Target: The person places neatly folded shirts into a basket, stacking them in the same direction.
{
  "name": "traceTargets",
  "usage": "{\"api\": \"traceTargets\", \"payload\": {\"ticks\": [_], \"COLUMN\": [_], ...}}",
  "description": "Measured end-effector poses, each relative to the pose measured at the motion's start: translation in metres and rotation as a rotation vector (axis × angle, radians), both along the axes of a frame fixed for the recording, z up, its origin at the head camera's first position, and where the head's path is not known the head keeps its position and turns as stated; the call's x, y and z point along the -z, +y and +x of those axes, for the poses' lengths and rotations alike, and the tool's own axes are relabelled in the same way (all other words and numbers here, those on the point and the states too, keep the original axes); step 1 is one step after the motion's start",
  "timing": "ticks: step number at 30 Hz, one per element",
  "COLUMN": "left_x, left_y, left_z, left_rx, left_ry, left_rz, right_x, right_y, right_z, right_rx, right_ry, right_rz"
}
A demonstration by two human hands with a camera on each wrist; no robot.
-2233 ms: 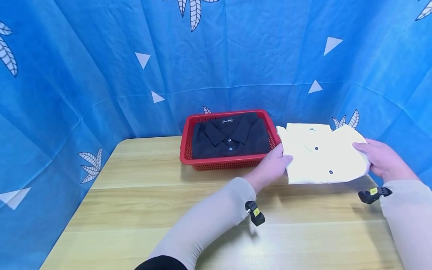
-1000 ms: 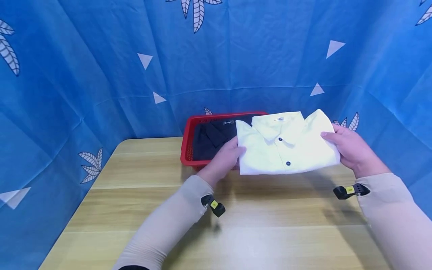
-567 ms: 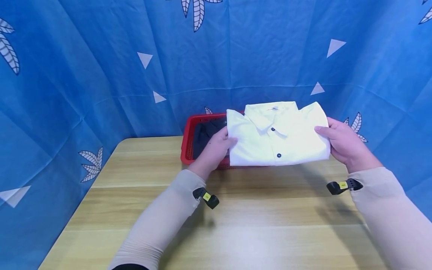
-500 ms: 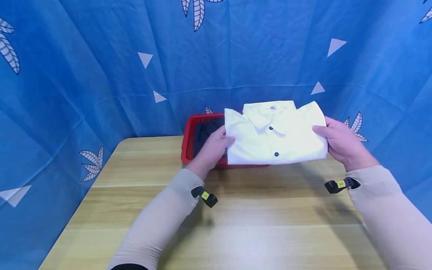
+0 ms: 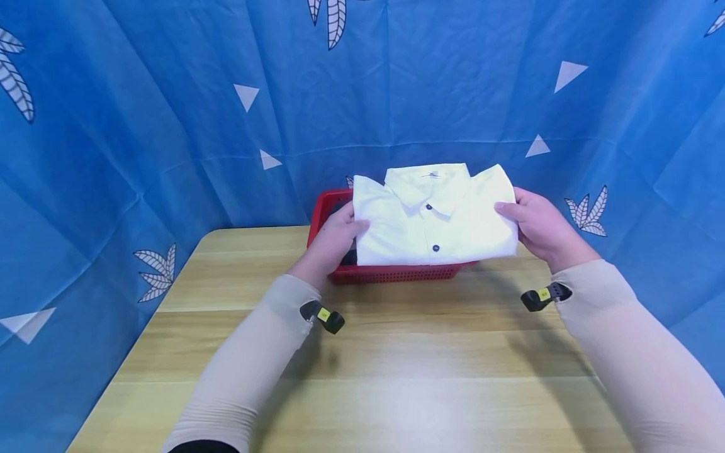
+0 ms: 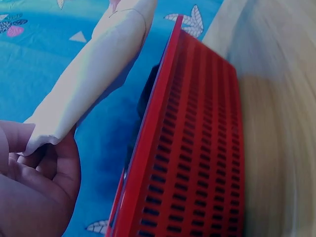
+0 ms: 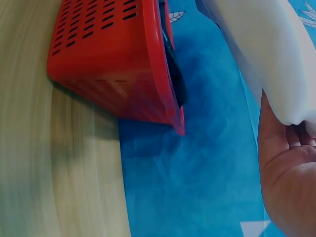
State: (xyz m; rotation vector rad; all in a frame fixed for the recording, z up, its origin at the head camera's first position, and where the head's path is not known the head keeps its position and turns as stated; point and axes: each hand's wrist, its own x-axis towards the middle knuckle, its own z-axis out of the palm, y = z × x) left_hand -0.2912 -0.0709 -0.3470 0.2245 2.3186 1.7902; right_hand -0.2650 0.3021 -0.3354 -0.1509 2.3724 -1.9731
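A folded white shirt (image 5: 391,233) with a collar and dark buttons is held flat between my two hands. My left hand (image 5: 334,239) pinches its left edge, thumb on top and fingers beneath. At the right edge my right hand (image 5: 538,223) grips it the same way. The shirt hangs over the red basket (image 5: 396,274) and hides most of its opening in the head view. Both wrist views show a gap between the shirt (image 6: 98,64) and the basket rim (image 7: 158,64). Inside the basket, dark clothing (image 7: 175,74) reaches up to the rim.
The basket stands at the back of a wooden table (image 5: 396,358), close to a blue curtain (image 5: 453,82) with leaf and triangle prints. The table's left edge and rounded back corner (image 5: 209,236) show beside the curtain.
Both hands have carried the white shirt leftward from the right of the basket to above it. The shirt now covers the dark shirt that was visible in the basket.
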Motion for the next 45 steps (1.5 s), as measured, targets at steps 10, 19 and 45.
{"api": "traceTargets", "payload": {"ticks": [10,19,45], "left_x": [-0.003,-0.004,0.014], "left_y": [-0.022,-0.037,-0.042], "left_z": [-0.019,-0.027,-0.024], "left_rx": [-0.039,-0.082,-0.127], "left_ry": [0.008,-0.011,0.088], "left_rz": [-0.075,-0.164,-0.534], "right_x": [-0.002,0.003,0.027], "right_y": [-0.025,-0.046,-0.072], "right_z": [-0.02,-0.034,-0.052], "right_rx": [-0.02,-0.014,0.072], "right_ry": [-0.055,-0.079,-0.053], "right_rz": [0.051,0.069,0.553]}}
